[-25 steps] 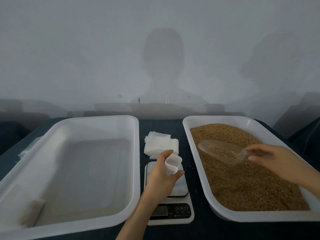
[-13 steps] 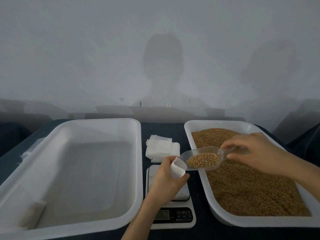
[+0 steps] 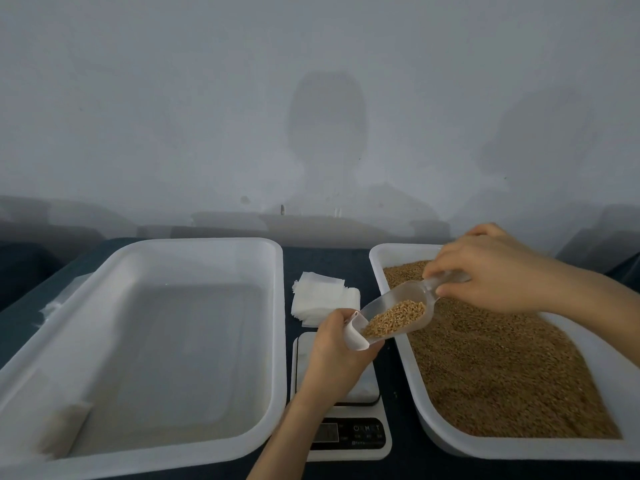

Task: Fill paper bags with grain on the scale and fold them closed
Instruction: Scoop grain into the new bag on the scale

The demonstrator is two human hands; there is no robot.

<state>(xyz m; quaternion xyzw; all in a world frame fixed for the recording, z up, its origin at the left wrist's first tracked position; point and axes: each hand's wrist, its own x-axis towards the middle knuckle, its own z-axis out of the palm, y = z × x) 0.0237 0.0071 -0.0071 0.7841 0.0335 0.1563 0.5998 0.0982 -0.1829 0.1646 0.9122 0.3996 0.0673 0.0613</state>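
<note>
Dark tabletop (image 3: 323,263) under a grey wall, white scale (image 3: 349,441) between two white trays: left tray (image 3: 173,244) with one small blurred packet (image 3: 64,427) in its near corner, right tray (image 3: 376,271) full of grain (image 3: 502,368). Your left hand (image 3: 332,355) grips an open paper bag (image 3: 355,336) above the scale platform; your right hand (image 3: 491,271) pinches the handle of a clear scoop (image 3: 398,308), tilted down, lip at the bag's mouth, grain lying in it. Stack of flat bags (image 3: 318,303) lies behind the scale

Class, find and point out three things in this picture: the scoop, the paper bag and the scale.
scoop (image 3: 408,294), head view, on its clear bowl wall.
paper bag (image 3: 355,337), head view, on its open white mouth.
scale (image 3: 360,436), head view, on its dark display panel.
</note>
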